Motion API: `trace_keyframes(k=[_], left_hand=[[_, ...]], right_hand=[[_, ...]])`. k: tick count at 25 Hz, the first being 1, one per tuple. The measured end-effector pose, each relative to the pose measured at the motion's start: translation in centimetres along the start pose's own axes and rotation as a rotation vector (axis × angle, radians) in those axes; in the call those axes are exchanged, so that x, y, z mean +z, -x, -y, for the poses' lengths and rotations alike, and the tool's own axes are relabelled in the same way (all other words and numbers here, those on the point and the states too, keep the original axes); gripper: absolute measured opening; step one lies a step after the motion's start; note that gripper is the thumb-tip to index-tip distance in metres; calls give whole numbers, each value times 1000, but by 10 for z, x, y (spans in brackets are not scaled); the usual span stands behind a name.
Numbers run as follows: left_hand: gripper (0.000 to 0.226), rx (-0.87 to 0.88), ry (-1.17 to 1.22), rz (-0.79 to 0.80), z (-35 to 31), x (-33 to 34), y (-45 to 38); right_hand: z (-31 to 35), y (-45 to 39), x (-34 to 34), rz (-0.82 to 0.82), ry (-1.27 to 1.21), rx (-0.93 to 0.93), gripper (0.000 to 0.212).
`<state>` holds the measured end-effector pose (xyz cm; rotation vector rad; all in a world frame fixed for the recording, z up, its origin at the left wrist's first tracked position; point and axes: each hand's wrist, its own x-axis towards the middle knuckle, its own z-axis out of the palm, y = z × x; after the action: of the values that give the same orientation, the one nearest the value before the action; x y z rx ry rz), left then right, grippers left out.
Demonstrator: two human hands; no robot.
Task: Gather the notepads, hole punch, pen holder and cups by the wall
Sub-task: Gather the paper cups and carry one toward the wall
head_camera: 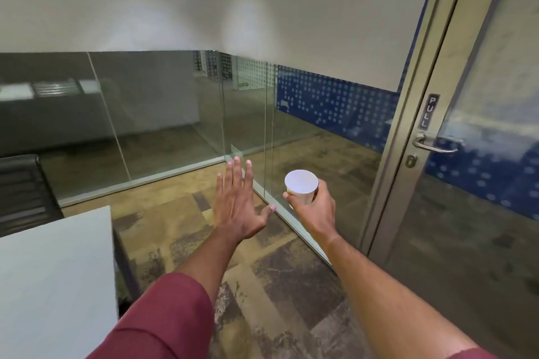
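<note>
A white paper cup [301, 185] is held in my right hand [316, 207], above the floor near the glass wall; its round flat end faces the camera. My left hand [237, 201] is stretched out beside it, to the left, with the fingers spread and nothing in it. Both hands hover over the carpet, apart from each other. No notepads, hole punch or pen holder appear in this view.
A white table corner [55, 277] fills the lower left, with a black chair [20, 189] behind it. Glass partitions [163, 125] meet in a corner ahead. A glass door with a metal handle [434, 144] and a PULL sign stands at the right. Patterned carpet [262, 285] covers the floor.
</note>
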<state>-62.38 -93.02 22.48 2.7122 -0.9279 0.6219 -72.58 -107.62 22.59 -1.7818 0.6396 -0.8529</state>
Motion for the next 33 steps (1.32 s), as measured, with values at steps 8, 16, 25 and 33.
trace_keyframes(k=[8,16,25,33], left_hand=[[113,-135,-68,-46,88,61,-155],[112,-271,-165,-29,192,105,-254],[110,-497,-282,-24,314,185,-388],[113,-702,-337,-43,438,212,-467]], right_hand=[[6,-160,140,162,-114,-53,57],[9,-270,290,304,-161,-80,60],[3,-414,476,496,-158,-215,65],[27,-491,647,711,-197,-220,65]])
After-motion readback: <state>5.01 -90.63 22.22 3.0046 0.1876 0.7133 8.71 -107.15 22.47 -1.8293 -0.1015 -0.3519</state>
